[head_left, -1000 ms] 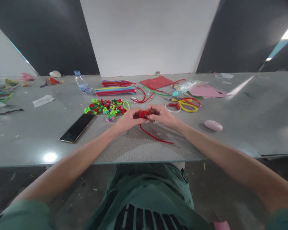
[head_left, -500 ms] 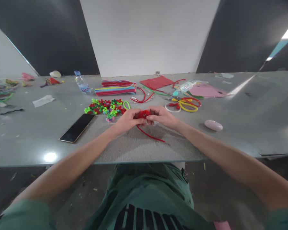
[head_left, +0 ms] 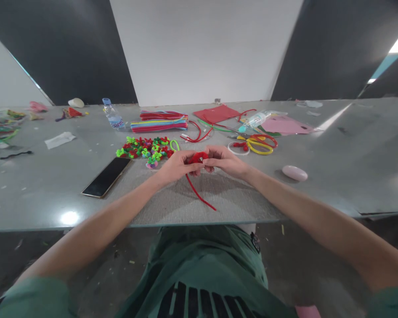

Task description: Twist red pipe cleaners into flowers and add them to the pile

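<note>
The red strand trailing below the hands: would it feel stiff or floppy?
Probably bendable: the red strand looks thin. It may hold some shape, since its free end runs below the left hand in a smooth curve. Being slim, it's likely light.

Grey table [head_left: 338, 172]: phone [head_left: 106, 177], bottle [head_left: 114, 116], scissors [head_left: 252, 141], fuzzy-stick bundles [head_left: 159, 125].

"What's hidden?"
"Parts of the red wire [head_left: 197, 156], behind the left hand [head_left: 178, 164] and right hand [head_left: 224, 160]; probably its other end too."
"Cut off?"
"The shirt lettering [head_left: 193, 304], at the bottom edge."
</note>
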### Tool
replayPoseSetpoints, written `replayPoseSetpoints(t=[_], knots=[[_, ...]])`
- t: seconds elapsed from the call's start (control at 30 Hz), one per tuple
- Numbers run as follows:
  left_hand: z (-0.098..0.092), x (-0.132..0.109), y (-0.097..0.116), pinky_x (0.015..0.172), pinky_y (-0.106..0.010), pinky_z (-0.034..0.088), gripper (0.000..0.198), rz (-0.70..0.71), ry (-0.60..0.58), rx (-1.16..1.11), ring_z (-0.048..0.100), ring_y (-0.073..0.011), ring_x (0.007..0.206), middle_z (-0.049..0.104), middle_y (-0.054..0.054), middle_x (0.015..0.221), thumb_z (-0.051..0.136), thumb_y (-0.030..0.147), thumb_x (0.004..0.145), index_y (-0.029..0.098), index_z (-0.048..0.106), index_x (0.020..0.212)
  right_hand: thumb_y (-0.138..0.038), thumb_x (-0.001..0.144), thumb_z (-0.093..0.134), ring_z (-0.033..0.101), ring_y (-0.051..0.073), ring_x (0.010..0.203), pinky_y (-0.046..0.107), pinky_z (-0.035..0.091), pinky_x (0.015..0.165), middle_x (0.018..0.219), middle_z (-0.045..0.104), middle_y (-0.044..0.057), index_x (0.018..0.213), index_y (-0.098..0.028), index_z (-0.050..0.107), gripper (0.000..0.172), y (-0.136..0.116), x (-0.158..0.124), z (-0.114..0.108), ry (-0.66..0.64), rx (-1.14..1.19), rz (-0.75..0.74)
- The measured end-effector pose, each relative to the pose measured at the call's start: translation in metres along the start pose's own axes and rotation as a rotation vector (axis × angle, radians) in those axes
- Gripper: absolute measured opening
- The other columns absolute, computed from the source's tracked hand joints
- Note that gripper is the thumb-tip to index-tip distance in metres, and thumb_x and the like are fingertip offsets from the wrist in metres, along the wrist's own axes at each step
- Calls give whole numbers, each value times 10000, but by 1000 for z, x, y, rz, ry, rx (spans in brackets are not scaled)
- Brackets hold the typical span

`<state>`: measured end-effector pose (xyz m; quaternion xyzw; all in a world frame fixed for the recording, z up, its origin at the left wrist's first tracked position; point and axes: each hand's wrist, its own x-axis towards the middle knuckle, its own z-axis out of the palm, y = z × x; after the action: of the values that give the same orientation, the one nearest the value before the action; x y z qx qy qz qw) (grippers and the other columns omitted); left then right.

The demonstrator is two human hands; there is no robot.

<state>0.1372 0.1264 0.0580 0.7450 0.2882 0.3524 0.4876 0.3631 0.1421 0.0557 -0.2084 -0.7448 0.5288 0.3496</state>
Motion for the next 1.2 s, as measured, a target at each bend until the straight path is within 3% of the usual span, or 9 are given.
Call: replayPoseSetpoints(t=[0.4,0.7,0.93,1.2], knots=[[1,-1,3,651,-250,480,206,9,-33,40,601,-114,642,653,3,711,732,351,908,158,674,867,-339,923,765,569,119,707,256,443,676,754,633,-14,890,-164,688,193,-1,0,-4,40,-83,24],[4,-1,-3,694,-262,455,211,36,144,267,597,-142,764,686,-3,838,776,332,834,163,672,902,-395,914,791,595,119,685,257,469,667,752,670,-10,853,-176,656,264,-6,2,1,48,-87,53],[4,0,-1,687,-266,489,214,38,98,132,623,-130,698,703,-18,826,744,358,894,164,655,904,-413,896,805,629,133,718,267,500,695,783,686,3,867,-178,677,269,-2,3,-2,53,-49,80],[5,1,0,662,-258,464,169,22,90,85,590,-122,687,658,-1,780,742,300,858,159,650,869,-285,889,735,589,121,679,259,462,661,736,645,-22,834,-185,647,143,-4,3,0,55,-104,46]])
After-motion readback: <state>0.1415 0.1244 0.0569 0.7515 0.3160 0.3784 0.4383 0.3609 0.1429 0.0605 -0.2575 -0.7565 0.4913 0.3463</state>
